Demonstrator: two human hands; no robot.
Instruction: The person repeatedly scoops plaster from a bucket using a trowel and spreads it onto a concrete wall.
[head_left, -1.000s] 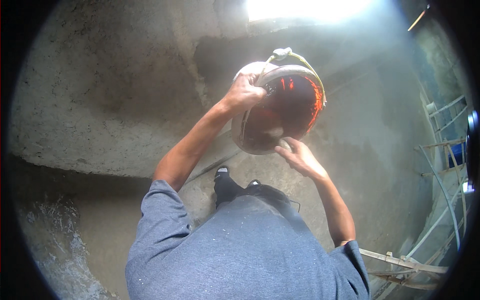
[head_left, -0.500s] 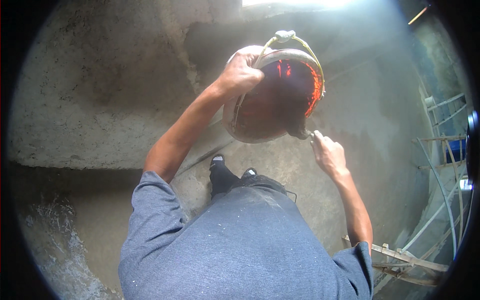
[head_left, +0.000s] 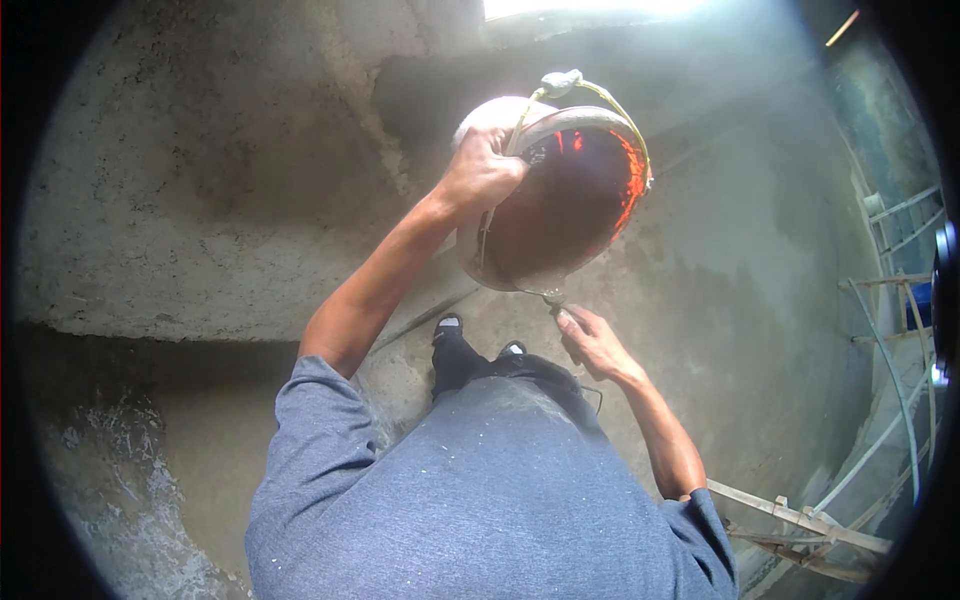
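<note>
A bucket (head_left: 572,120) hangs tilted in front of me, its mouth turned toward me. Its inside is dark and smeared, with bright orange showing along the upper right wall. My left hand (head_left: 484,172) is closed on its upper left rim, beside the cord handle (head_left: 628,122), which arches over the top. Below the bucket's lower lip, my right hand (head_left: 592,342) is closed round the handle of a trowel (head_left: 551,297). The trowel's thin metal end is at the lip; most of the blade cannot be made out.
Rough grey concrete wall (head_left: 220,200) rises on the left, with a ledge edge below it. My feet are on the concrete floor (head_left: 610,290). Wooden rails (head_left: 800,515) and light poles (head_left: 885,370) lean at the right. Bright light comes in at the top.
My right hand has drawn the trowel down and left, from the bucket's lower right edge to below its lip. The dark lump at the trowel no longer shows. The bucket sits slightly lower.
</note>
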